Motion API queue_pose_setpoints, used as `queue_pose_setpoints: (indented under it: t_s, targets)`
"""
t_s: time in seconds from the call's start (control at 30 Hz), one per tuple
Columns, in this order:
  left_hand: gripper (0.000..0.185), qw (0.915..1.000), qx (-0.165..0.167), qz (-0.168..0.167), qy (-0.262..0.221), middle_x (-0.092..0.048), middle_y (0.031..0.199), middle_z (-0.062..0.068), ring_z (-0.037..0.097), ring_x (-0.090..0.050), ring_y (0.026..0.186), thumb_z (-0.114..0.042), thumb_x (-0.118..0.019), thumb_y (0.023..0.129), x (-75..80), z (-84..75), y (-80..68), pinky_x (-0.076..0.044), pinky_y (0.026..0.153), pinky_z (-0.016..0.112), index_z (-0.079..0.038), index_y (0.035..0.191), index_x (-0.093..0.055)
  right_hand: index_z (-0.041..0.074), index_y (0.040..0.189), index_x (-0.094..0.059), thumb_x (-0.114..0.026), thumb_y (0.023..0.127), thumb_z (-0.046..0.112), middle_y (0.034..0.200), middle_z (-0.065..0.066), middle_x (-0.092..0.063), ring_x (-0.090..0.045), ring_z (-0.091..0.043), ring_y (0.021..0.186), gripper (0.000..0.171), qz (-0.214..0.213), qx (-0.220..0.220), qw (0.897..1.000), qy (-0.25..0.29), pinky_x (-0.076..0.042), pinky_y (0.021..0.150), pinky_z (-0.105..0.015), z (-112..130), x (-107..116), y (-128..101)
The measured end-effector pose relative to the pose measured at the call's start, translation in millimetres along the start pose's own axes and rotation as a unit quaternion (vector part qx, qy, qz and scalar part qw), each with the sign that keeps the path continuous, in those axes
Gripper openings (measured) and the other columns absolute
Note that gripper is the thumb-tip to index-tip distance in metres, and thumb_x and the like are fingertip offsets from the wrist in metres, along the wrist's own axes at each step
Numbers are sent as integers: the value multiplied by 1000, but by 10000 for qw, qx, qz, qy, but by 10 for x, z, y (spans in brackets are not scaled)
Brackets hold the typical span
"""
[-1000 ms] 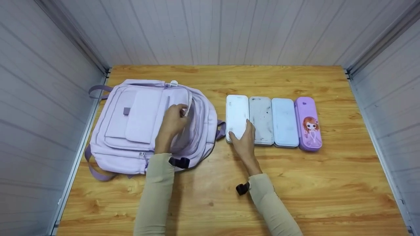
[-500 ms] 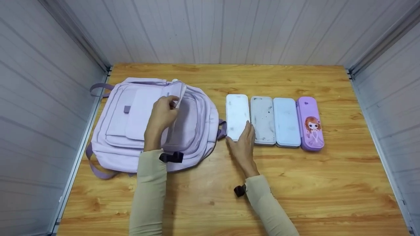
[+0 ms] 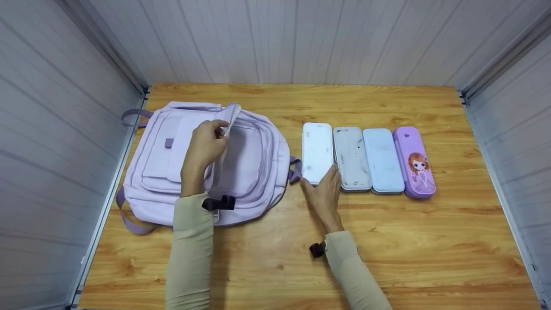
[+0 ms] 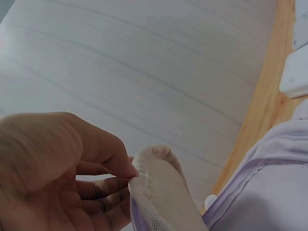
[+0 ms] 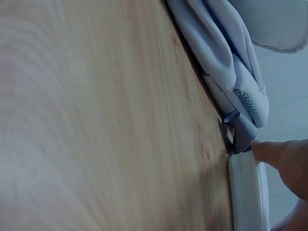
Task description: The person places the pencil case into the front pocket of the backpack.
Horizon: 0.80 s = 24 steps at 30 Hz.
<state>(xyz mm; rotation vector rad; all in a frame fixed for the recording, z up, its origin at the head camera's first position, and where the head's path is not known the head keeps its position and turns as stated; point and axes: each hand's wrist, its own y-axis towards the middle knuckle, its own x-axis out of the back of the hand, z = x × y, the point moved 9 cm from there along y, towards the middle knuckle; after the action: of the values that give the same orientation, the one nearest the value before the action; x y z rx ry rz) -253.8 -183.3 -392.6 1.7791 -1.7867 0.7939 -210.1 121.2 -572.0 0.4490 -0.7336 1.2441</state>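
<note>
My left hand point(image 3: 204, 145) pinches the zippered edge of a backpack flap point(image 4: 169, 188) between thumb and fingers. The flap stands raised from the lilac backpack point(image 3: 275, 172), which lies on the wooden table with its pocket laid open. In the left wrist view the zipper teeth run below the fingertips. My right hand point(image 3: 323, 194) holds the near end of a white pencil case point(image 3: 317, 146), thumb at its left corner and fingers along its right edge. The right wrist view has the thumb point(image 5: 284, 156) against the end of that case.
Right of the white case lie a grey speckled case point(image 3: 353, 155), a pale blue case point(image 3: 383, 159) and a purple pencil case point(image 3: 414, 150) with a girl's picture, side by side. A dark purple strap point(image 3: 295, 170) juts toward the white case. Grey panels point(image 3: 267, 43) wall the table point(image 3: 275, 262).
My left hand has drawn the flap up and leftward, exposing more of the pocket's inside. The right hand has slid slightly back toward the white case's near end.
</note>
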Motion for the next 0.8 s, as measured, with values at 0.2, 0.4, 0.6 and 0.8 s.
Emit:
queue_pose_setpoints:
  t_s: [0.2,0.4,0.6,0.8]
  targets:
    - [43,10000,3,20,40,-59,101,16,25,-52,92,-2,-49,84,37,-3,-12,-44,81,37,3,125,-59,-6,150,-10,-76,75,48,153,-27,-16,-18,-39,142,113,-108,1,9999,122,-16,117,-47,-50,-66,-9]
    - [42,9999,-60,22,112,-58,102,17,26,-50,94,-3,-50,84,27,-31,8,-43,84,38,4,124,-59,-1,151,-13,-76,75,46,154,-23,-18,-22,-37,142,109,-284,-80,9990,347,-21,116,-47,-102,-31,-11]
    - [41,9997,-78,42,235,-59,101,18,27,-51,93,-3,-50,85,42,-47,19,-43,83,40,4,123,-60,-3,149,-22,-76,76,44,152,-24,-24,-28,-37,140,103,-530,181,9970,534,-26,114,-46,-42,69,-29]
    - [40,9995,-125,4,293,-60,98,18,27,-52,92,-3,-49,85,71,-80,20,-44,82,40,5,122,-61,-6,146,-29,-78,74,41,148,-25,-31,-32,-37,137,99,-773,470,9931,747,-28,113,-43,4,183,-11]
